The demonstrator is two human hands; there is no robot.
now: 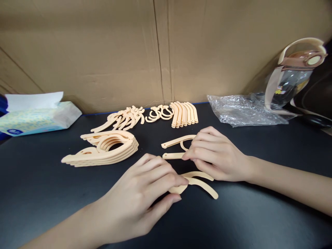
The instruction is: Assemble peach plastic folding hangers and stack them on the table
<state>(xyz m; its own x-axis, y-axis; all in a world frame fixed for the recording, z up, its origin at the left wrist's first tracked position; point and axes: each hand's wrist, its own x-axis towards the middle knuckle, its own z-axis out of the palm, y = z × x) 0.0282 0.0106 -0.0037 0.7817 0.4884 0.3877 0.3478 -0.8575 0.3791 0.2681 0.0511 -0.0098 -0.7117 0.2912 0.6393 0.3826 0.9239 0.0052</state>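
My left hand (145, 193) pinches the end of a curved peach plastic arm piece (199, 185) lying on the black table (52, 207). My right hand (215, 157) is closed on a straight peach bar (172, 156) and touches a hooked peach piece (177, 141) just behind it. Both hands sit close together at the table's middle. Behind them lie a stack of large curved peach parts (106, 150), a pile of arm parts (121, 119), several small hooks (159, 113) and a row of curved bars (184, 113).
A tissue box (36, 117) stands at the back left. Crumpled clear plastic (241, 110) and a water bottle with a strap (293, 76) lie at the back right. A cardboard wall (155, 48) closes off the back.
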